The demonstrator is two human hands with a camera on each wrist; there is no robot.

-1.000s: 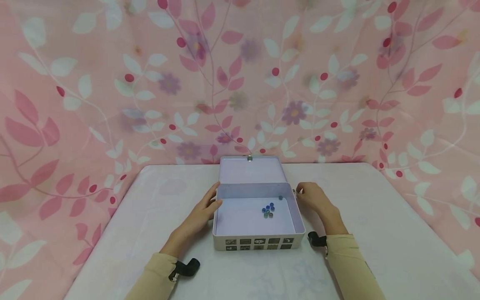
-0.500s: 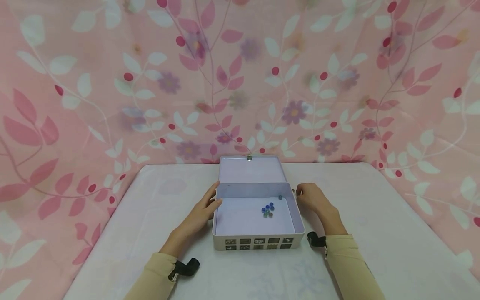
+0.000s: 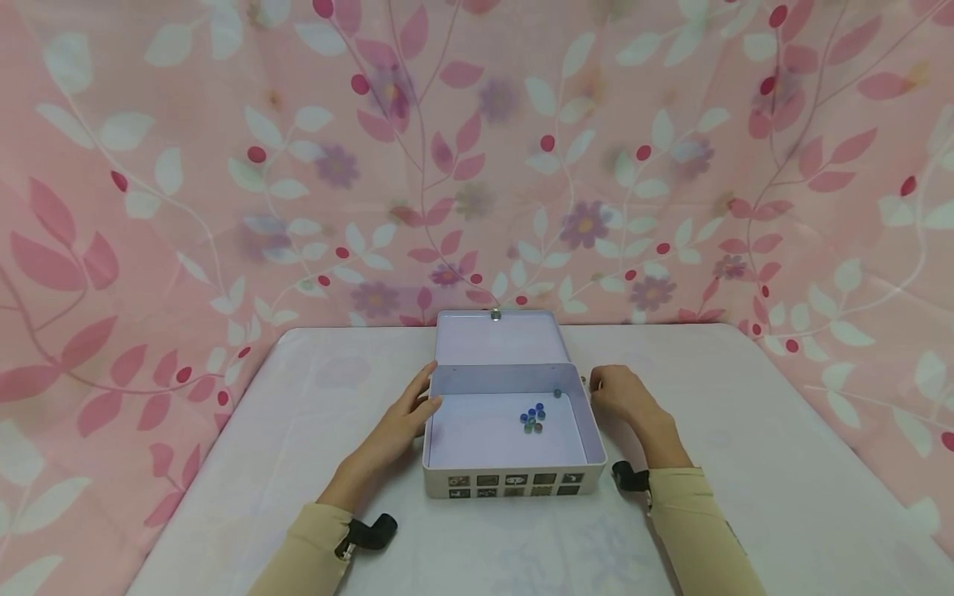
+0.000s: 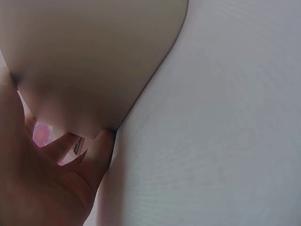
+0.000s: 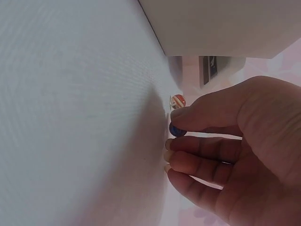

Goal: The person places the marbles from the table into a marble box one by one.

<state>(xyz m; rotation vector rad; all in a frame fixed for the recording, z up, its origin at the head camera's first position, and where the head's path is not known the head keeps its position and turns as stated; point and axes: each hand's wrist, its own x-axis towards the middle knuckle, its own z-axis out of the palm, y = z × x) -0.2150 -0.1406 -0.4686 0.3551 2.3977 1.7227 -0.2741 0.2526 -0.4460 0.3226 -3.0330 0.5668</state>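
A pale metal box (image 3: 514, 482) stands on the table with its lid (image 3: 495, 335) open at the back. Several blue, green and dark marbles (image 3: 532, 411) lie in a loose group on its floor; one dark marble (image 3: 556, 394) sits apart near the back right corner. My left hand (image 3: 395, 426) rests against the box's left side, fingers extended and thumb near the rim. Right of the box, my right hand (image 3: 629, 397) is low at the table. In the right wrist view its thumb and a finger pinch a blue marble (image 5: 177, 130), close to an orange-and-white marble (image 5: 178, 101).
A white cloth covers the table (image 3: 745, 497). Pink floral fabric (image 3: 477, 165) hangs behind and on both sides. Each wrist wears a black camera mount (image 3: 373, 531). The box's side wall (image 5: 221, 28) rises close to my right hand.
The fingers of my right hand have drawn in slightly beside the box. My left hand, the box and the marbles inside have stayed in place.
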